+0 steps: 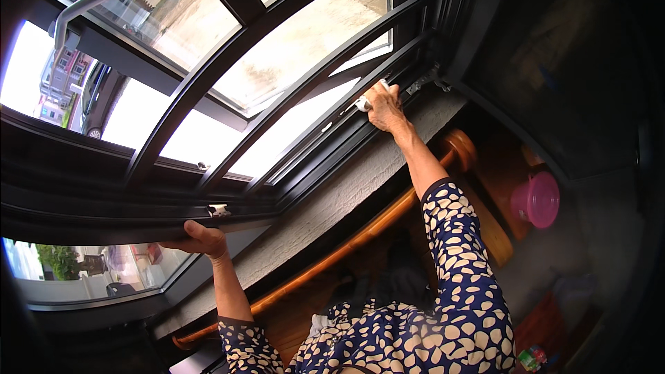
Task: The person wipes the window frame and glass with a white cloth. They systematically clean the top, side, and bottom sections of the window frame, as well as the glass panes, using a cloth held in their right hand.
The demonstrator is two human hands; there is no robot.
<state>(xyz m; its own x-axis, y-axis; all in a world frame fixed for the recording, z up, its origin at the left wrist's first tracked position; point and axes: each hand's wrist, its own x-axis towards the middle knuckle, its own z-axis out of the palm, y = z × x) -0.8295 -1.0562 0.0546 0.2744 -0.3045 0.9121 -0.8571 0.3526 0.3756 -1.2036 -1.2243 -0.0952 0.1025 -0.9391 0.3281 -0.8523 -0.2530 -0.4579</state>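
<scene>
My right hand (385, 107) is closed round a crumpled white cloth (364, 104) and presses it against the lower track of the black window frame (305, 159), near the frame's right corner. My left hand (201, 239) grips the lower edge of the dark window sash (138, 225), thumb in front and fingers partly hidden beyond it. Close above that thumb, a small white-and-metal fitting (217, 210) sits on the sash. Curved black bars (277, 107) cross the window between my two hands.
A rough pale sill (332, 197) runs below the frame. Under it stands a curved wooden rail (360, 230), apparently furniture. A pink bucket (537, 199) is at the right. An angled grey handle (90, 3) is at upper left, and a parked car (97, 97) shows outside.
</scene>
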